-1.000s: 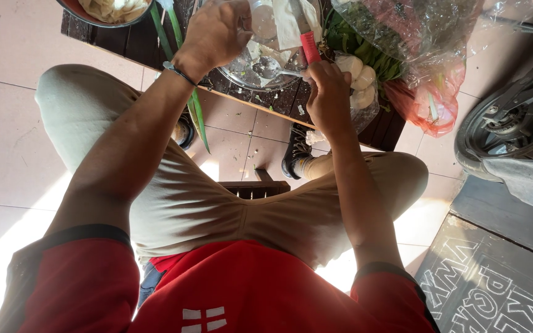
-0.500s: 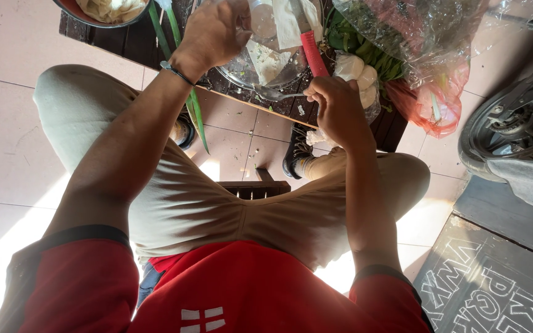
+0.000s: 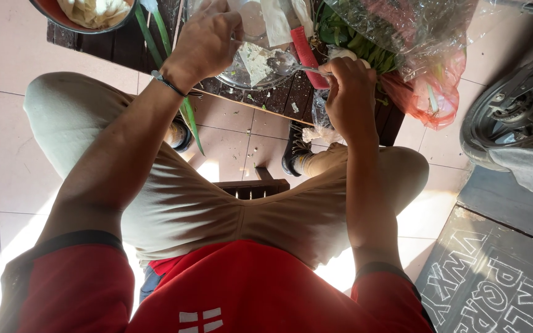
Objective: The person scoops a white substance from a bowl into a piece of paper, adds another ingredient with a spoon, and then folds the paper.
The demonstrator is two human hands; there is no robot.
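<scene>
- Hands: 2, left [image 3: 205, 40] at 11 o'clock, right [image 3: 348, 92] at 1 o'clock.
- Metal spoon [image 3: 286, 63]: 1, at 12 o'clock.
- Glass bowl [image 3: 251, 77]: 1.
- Dark bowl [image 3: 72, 24] with pale food: 1, at 10 o'clock.
- Red-handled knife [image 3: 303, 52]: 1.
- Plastic bags [image 3: 421, 43]: 2, at 1 o'clock.
- Shoes [image 3: 293, 154]: 2.

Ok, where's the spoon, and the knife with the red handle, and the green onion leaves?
spoon [image 3: 284, 62], head view, on its shiny bowl.
knife [image 3: 302, 49], head view, on the red handle.
green onion leaves [image 3: 190, 118], head view, on the leaves hanging over the table edge.
</scene>
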